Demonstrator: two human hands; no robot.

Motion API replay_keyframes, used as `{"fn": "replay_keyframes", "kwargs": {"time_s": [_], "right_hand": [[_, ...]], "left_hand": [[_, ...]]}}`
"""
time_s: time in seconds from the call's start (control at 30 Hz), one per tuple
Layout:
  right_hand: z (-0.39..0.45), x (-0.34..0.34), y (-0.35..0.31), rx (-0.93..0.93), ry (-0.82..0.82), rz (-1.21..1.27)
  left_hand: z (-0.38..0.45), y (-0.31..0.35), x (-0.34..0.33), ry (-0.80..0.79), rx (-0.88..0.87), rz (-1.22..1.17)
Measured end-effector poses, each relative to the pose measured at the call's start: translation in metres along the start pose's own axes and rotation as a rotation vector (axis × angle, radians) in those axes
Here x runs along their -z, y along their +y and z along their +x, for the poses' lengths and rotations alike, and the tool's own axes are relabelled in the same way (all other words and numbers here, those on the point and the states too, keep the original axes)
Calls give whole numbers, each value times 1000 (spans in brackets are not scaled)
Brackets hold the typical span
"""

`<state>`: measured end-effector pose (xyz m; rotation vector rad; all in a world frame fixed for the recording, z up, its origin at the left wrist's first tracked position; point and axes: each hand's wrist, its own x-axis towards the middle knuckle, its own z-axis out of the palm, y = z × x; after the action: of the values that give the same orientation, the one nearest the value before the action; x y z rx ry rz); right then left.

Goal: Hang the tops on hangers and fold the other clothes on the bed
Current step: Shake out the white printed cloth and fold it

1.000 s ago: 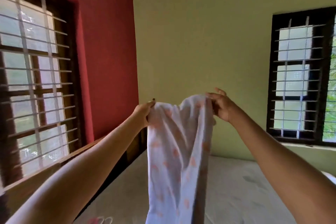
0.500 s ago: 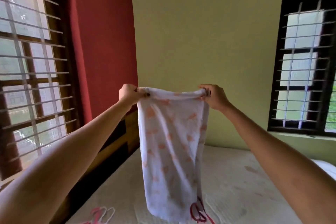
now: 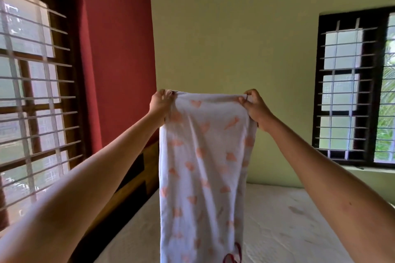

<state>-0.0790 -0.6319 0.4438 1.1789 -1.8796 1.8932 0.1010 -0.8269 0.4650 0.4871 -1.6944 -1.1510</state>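
Two barred windows (image 3: 354, 87) (dark frames)

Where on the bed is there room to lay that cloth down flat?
The mattress looks bare right of the hanging white garment, between it and the right arm, up to the green wall. A narrower bare strip lies left, beside the wooden bed frame. A red hanger sits at the garment's bottom, so it's crowded there.

Both hands have drawn apart: left hand (image 3: 160, 102) out to the left, right hand (image 3: 255, 105) out to the right. White garment with orange print (image 3: 205, 166), bunched a second ago, now hangs with its top edge pulled taut and flat. Red trim has come into sight at its lower right.
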Motion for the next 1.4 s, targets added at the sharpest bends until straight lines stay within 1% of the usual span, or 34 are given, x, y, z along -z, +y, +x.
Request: {"fn": "replay_keyframes", "kwargs": {"time_s": [0.07, 0.13, 0.17, 0.2, 0.23, 0.27, 0.3, 0.33, 0.37, 0.4, 0.43, 0.5, 0.57, 0.6, 0.63, 0.7, 0.73, 0.77, 0.8, 0.83, 0.87, 0.97, 1.0, 1.07, 1.1, 1.17, 1.2, 1.23, 1.27, 1.3, 1.33, 1.37, 1.4], "right_hand": [[2, -3, -9, -131, 84, 258], [5, -5, -12, -177, 119, 530], [6, -8, -11, -202, 114, 602], [1, -11, -13, -238, 93, 615], [-5, -14, -13, -270, 90, 563], [-8, -17, -12, -292, 100, 493], [-10, -18, -8, -303, 132, 423], [-11, -18, -5, -304, 181, 356], [-10, -15, -3, -298, 238, 277], [-9, -13, -3, -288, 274, 198], [-9, -10, -3, -290, 256, 119], [-10, -7, -4, -327, 130, 37], [-14, -3, -6, -447, -20, 130], [-19, -2, -10, -535, -111, 225], [-25, 0, -15, -583, -206, 315], [-31, 6, -20, -539, -369, 471], [-33, 9, -21, -494, -463, 491], [-35, 12, -22, -452, -571, 465], [-37, 13, -24, -415, -643, 422], [-38, 13, -23, -380, -645, 368], [-35, 11, -21, -335, -575, 316], [-35, 1, -22, -154, -180, 44], [-34, -4, -20, -95, -123, -17], [-37, -13, -20, -34, -91, -75], [-39, -15, -22, -49, -94, -49], [-38, -15, -27, -102, -116, 28], [-38, -14, -28, -89, -135, 25], [-39, -11, -31, -49, -153, -48], [-39, -10, -30, 34, -182, -217], [-40, -8, -32, 120, -235, -418], [-41, -8, -31, 208, -284, -568], [-42, -9, -31, 249, -325, -646], [-42, -10, -30, 261, -339, -658]], "left_hand": [[2, 9, -3, 7, 130, -147], [-1, 23, -5, 35, 245, -371], [-5, 28, -5, 33, 274, -431], [-10, 32, -4, -25, 291, -428], [-14, 30, 1, -151, 302, -350], [-20, 26, 7, -329, 315, -231], [-25, 18, 14, -500, 344, -94], [-28, 9, 19, -636, 368, 11], [-28, 1, 23, -715, 376, 62], [-29, -5, 25, -726, 360, 61], [-29, -8, 24, -673, 322, 24], [-29, -7, 20, -453, 217, -46], [-29, -1, 12, -252, 186, -137], [-30, 2, 8, -191, 196, -206], [-30, 6, 5, -148, 212, -265], [-24, 10, 4, -83, 223, -315], [-22, 11, 5, -60, 219, -320], [-19, 11, 6, -39, 213, -326], [-19, 12, 7, -21, 210, -331], [-20, 13, 8, -7, 201, -326], [-22, 13, 9, -4, 186, -306], [-32, 22, 15, -45, 92, -263], [-34, 26, 17, -76, 44, -226], [-33, 33, 21, -126, -44, -48], [-31, 34, 23, -143, -76, 44], [-29, 34, 31, -207, -57, 173], [-28, 33, 35, -259, -53, 224], [-29, 32, 39, -322, -71, 303], [-33, 31, 43, -396, -108, 450], [-37, 30, 45, -464, -171, 671], [-42, 29, 46, -500, -244, 903], [-47, 28, 45, -494, -324, 1069], [-52, 26, 45, -475, -383, 1148]]}}
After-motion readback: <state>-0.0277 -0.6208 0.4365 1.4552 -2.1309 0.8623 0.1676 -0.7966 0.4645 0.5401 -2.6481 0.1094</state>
